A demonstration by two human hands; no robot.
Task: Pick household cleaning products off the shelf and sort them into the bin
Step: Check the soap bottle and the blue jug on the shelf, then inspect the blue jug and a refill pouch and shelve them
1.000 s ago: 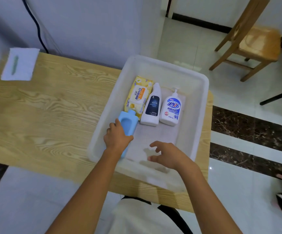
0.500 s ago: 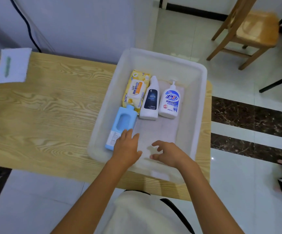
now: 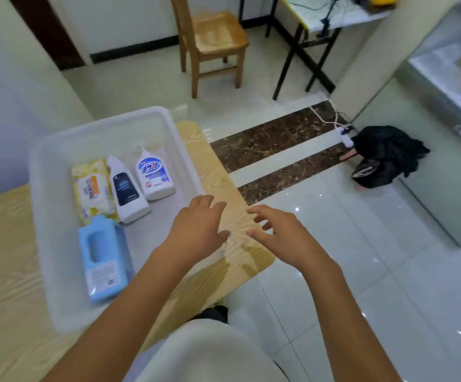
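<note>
The view has swung right of the bin (image 3: 41,205) on the table (image 3: 3,257); the blue bottle (image 3: 102,260), under the left hand a second ago, now lies released in the bin's near left corner, below the wipes (image 3: 92,188), dark-label bottle (image 3: 125,188) and pump bottle (image 3: 154,175); four products look sorted, so the person is likely turning for another; no shelf shows. The left hand (image 3: 199,230) has left the bin and hovers over its right rim, fingers straight, slack, empty; the right hand (image 3: 281,232) hangs right of the bin, fingers loosely spread, holding nothing.
</note>
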